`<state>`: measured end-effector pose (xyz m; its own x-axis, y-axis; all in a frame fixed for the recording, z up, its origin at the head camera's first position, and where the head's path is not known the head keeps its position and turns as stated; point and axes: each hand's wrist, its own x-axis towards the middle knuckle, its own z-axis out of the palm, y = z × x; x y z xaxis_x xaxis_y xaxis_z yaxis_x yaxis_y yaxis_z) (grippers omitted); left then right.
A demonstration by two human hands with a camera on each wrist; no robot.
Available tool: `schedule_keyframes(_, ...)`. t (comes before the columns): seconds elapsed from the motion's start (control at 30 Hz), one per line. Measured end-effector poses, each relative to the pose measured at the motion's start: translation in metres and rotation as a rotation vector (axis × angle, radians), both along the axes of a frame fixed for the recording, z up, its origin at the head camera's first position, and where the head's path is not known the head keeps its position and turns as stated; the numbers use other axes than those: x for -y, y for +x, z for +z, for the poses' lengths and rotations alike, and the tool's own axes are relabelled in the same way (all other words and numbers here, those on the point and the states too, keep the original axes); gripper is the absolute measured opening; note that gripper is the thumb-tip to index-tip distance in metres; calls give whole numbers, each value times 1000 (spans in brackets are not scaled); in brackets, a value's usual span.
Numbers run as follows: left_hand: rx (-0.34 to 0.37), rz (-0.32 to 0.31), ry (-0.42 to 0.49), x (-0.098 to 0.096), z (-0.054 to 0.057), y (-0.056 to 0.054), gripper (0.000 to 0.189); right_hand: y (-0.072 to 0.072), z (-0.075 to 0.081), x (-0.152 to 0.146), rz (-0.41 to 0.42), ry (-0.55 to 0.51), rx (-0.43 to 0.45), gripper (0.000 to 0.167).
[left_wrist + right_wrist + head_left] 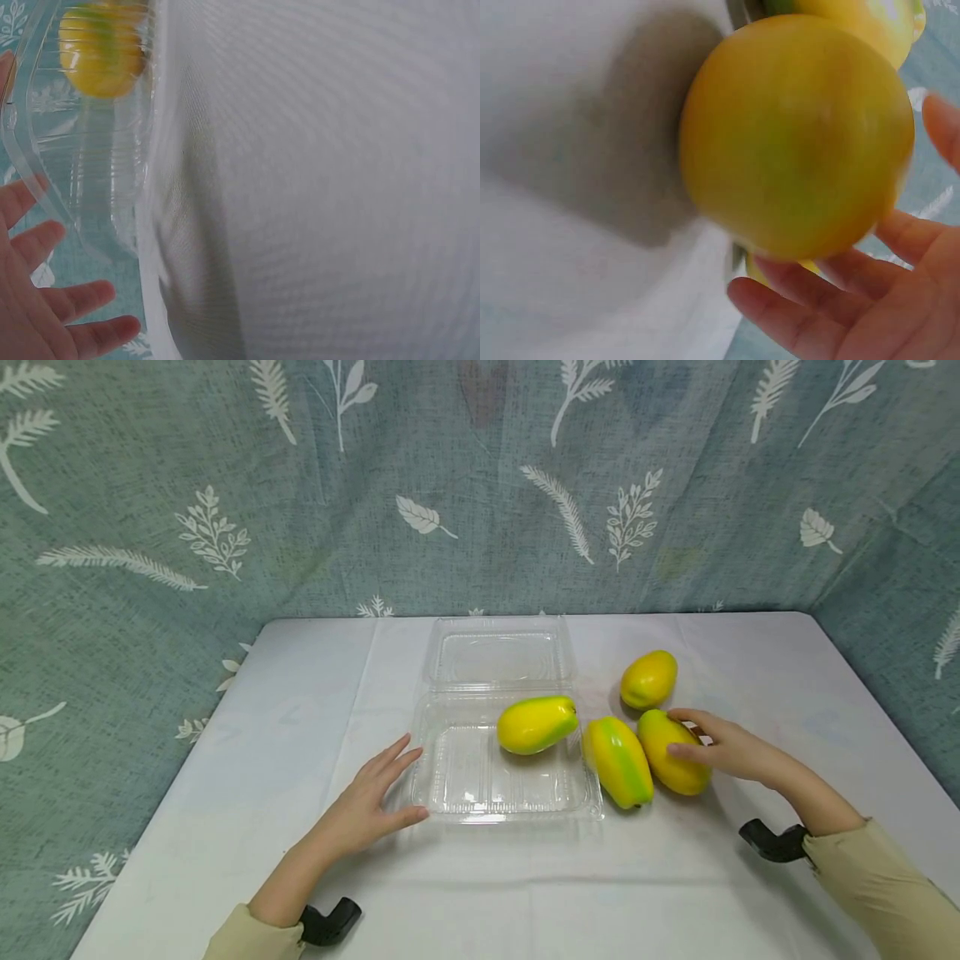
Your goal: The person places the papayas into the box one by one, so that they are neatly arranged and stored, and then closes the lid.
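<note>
My right hand (727, 747) reaches around a yellow-green papaya (667, 756) at the right of the group, fingers by its far side and thumb over its near side. In the right wrist view this papaya (795, 142) looms large, with spread fingers (802, 307) at its edge and the thumb (943, 131) apart from its outline. My left hand (367, 802) hovers spread at the left edge of a clear plastic clamshell box (457, 777), holding nothing. One papaya (536, 727) lies in the box's base. Another papaya (618, 764) leans by its right edge.
A further papaya (648, 679) lies behind the one at my right hand. The box's lid (498, 660) is folded back, away from me. A white cloth (480, 893) covers the table, and a leaf-patterned curtain (480, 527) hangs behind it.
</note>
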<state>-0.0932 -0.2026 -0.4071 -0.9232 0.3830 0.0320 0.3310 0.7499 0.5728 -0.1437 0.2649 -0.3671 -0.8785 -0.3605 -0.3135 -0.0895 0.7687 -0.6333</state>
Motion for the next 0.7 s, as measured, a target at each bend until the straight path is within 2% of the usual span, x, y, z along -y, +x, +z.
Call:
schedule_keyframes(0.3, 2, -1, 5, 0, 1, 1, 77, -20, 3, 14, -36, 105, -78, 64)
schedule_keyframes(0.5, 6, -1, 9, -1, 2, 2, 78, -25, -3, 21, -61, 187, -29, 73)
schedule_keyframes(0.7, 0, -1, 9, 0, 2, 2, 77, -25, -4, 25, -55, 204, 2, 78)
